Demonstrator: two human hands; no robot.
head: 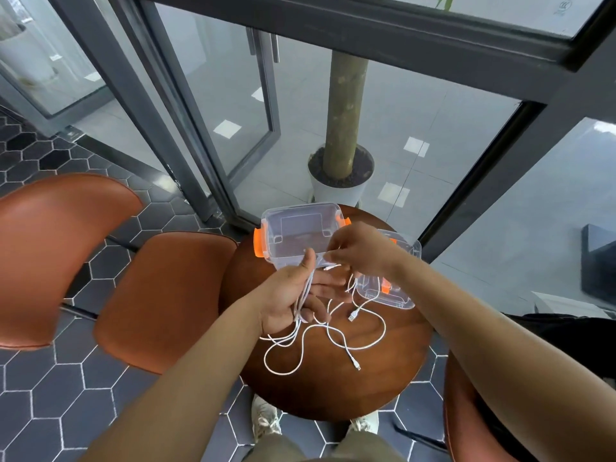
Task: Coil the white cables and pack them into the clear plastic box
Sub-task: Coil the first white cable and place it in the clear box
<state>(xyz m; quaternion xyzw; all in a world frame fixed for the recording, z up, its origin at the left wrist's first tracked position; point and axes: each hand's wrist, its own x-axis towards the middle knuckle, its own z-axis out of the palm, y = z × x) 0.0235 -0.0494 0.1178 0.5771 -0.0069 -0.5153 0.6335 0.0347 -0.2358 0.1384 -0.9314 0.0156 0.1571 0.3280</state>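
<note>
- Just on the near side of the box (300,233), my left hand (280,305) has several strands of the white cables (305,295) gathered across the palm, with the fingers partly curled round them.
- At the box's near rim, my right hand (361,250) pinches one strand.
- The rest trails loose over the worktop (333,391), nearer me than the box. The lid (395,295) sits right of the box.
- My guess is they're light, floppy and springy, so grip where the loops cross, not the plugs.
</note>
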